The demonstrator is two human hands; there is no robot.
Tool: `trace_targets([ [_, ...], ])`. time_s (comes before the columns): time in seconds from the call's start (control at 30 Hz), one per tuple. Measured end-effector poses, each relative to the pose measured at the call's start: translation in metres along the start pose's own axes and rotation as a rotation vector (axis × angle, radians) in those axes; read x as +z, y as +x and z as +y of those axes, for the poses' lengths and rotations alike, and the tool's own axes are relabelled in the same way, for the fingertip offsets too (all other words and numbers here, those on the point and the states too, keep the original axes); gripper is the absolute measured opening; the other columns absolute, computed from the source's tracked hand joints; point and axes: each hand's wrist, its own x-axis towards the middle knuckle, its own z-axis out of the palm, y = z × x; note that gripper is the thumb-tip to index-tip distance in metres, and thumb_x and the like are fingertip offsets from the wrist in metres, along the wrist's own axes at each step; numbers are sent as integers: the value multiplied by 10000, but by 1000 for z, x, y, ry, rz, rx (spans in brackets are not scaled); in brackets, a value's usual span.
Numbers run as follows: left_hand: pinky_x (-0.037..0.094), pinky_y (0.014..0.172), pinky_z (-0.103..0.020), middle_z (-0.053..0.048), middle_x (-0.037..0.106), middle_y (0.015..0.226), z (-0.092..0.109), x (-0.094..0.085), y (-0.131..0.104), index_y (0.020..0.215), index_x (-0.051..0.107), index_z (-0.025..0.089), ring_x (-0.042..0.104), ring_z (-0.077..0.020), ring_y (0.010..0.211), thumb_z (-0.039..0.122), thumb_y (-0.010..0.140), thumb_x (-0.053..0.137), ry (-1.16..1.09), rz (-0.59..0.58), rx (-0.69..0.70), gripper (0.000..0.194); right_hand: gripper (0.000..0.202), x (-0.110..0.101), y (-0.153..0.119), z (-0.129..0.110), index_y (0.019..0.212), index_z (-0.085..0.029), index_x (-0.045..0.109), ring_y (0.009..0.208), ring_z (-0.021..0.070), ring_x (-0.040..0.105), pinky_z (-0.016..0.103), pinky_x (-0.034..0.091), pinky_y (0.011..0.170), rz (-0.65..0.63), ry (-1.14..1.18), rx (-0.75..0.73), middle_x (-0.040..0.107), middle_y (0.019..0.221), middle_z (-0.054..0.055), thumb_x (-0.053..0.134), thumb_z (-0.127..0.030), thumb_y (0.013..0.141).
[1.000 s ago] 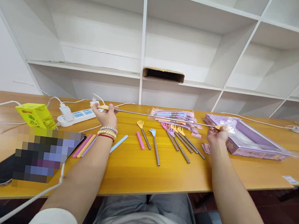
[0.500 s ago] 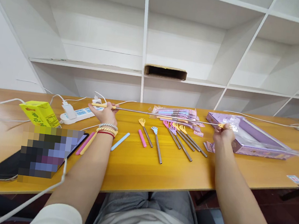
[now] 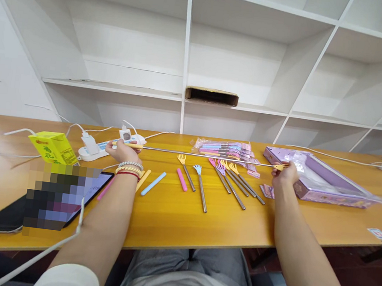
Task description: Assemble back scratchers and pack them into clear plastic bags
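A long back scratcher (image 3: 206, 156) stretches left to right over the desk (image 3: 167, 226). The left hand (image 3: 124, 153) has its fingers pinching the yellow handle (image 3: 136, 146); the right hand (image 3: 286, 174) has its fingers pinching the yellow claw (image 3: 280, 167). Short back scratchers (image 3: 201, 191) lie nearer, and a purple box (image 3: 330, 197) sits right.

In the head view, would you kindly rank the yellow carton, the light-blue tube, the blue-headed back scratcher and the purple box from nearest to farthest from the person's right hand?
From the right hand:
1. Purple box: just to its right.
2. Blue-headed back scratcher: to its left, mid-table.
3. Light-blue tube: farther left, near the left forearm.
4. Yellow carton: far left, beyond the left hand.
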Motion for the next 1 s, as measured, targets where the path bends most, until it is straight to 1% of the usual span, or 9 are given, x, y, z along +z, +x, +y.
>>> trace_targets([
  [0.23,357,402,-178,38,502,668,-2,-3,16,920,324,210,539,-97,528,120,798,420,85,54,54,179,115,0,-1,-4,759,-167,470,311,58,389,139,256,274,35,67,34,537,511,-13,372,-200,806],
  [0.33,382,400,-175,43,521,655,-4,1,11,906,316,212,551,-94,496,126,823,429,115,-28,42,165,135,5,-6,0,748,-158,478,304,62,388,152,265,272,-50,74,29,548,516,0,357,-183,802],
  [0.4,421,413,-186,49,541,656,-10,7,-4,922,308,218,574,-101,485,155,841,453,113,-156,17,177,152,13,-13,6,748,-151,491,321,75,427,165,306,283,-173,65,18,566,527,17,357,-193,806],
  [0.5,463,440,-203,60,559,650,-26,17,-41,932,284,226,604,-114,480,180,826,526,74,-357,-33,268,168,25,-34,18,758,-149,515,376,108,513,193,386,318,-426,26,26,587,545,33,402,-263,808],
  [0.6,491,468,-221,69,552,633,-44,21,-87,921,287,227,629,-133,491,198,788,600,76,-571,-130,341,222,36,-61,32,778,-153,541,377,123,532,210,382,306,-713,-68,70,598,564,34,481,-366,786],
  [0.7,515,494,-245,58,564,647,-56,18,-125,914,302,224,654,-155,526,249,748,663,77,-701,-190,398,335,43,-87,45,834,-176,548,390,139,558,214,354,290,-903,-137,80,630,612,33,504,-503,775],
  [0.83,536,524,-274,45,575,644,-56,12,-149,880,319,217,662,-164,540,272,763,651,100,-818,-211,356,399,45,-107,54,860,-194,517,377,132,554,202,299,279,-1021,-225,4,666,663,25,600,-561,729],
  [0.93,541,551,-281,44,582,646,-52,11,-149,876,323,213,660,-153,544,280,787,617,93,-843,-180,314,397,43,-110,58,829,-193,492,366,115,537,197,288,292,-1050,-293,-87,682,682,28,644,-543,718],
  [1.0,541,568,-280,48,592,654,-50,12,-145,906,328,214,650,-139,533,278,764,641,76,-848,-165,349,396,43,-109,61,802,-188,485,361,105,527,193,278,298,-1080,-354,-115,686,683,34,622,-553,738],
])
